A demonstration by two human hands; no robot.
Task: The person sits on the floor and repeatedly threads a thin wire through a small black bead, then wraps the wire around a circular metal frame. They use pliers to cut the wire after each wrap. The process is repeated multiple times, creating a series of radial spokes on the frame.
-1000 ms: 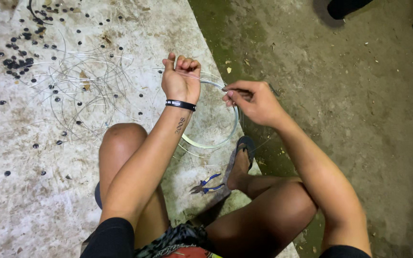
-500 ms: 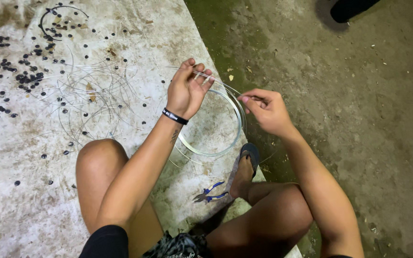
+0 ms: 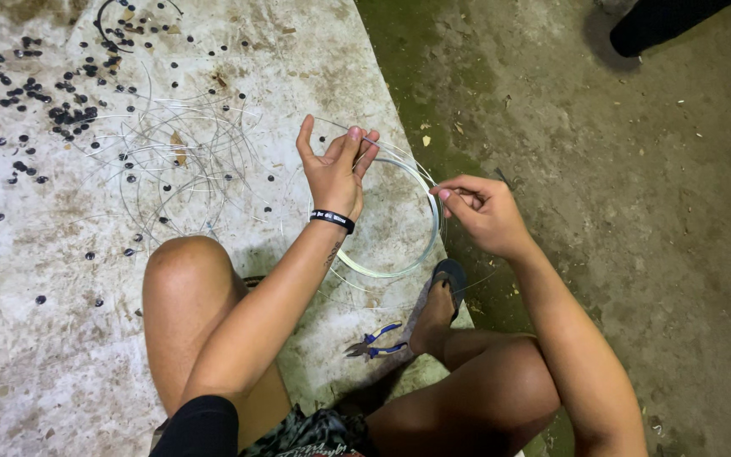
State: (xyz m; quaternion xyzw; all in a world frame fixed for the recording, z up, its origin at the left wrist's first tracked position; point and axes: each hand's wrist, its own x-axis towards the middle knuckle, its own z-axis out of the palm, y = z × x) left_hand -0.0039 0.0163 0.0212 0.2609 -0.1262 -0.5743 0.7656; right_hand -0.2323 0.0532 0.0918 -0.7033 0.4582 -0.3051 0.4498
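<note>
A coil of clear plastic line point(image 3: 399, 264) hangs in a ring between my two hands, above the white sheet point(image 3: 61, 338). My left hand point(image 3: 336, 169), with a black wristband, grips the coil's upper left side, thumb raised and fingers curled round the strands. My right hand point(image 3: 480, 211) pinches the coil's right edge between thumb and fingers. Blue-handled pliers point(image 3: 374, 341) lie on the sheet beside my right foot in its sandal point(image 3: 448, 279).
Loose curved strands of clear line point(image 3: 179, 161) and several small black beads point(image 3: 52, 101) are scattered over the sheet's far left. Bare dirt ground point(image 3: 636, 211) lies to the right. Another person's dark foot point(image 3: 653, 21) shows at the top right.
My left hand has shifted its hold on the coil, thumb now lifted. My right hand has moved in along the coil's right edge. The view has tilted slightly.
</note>
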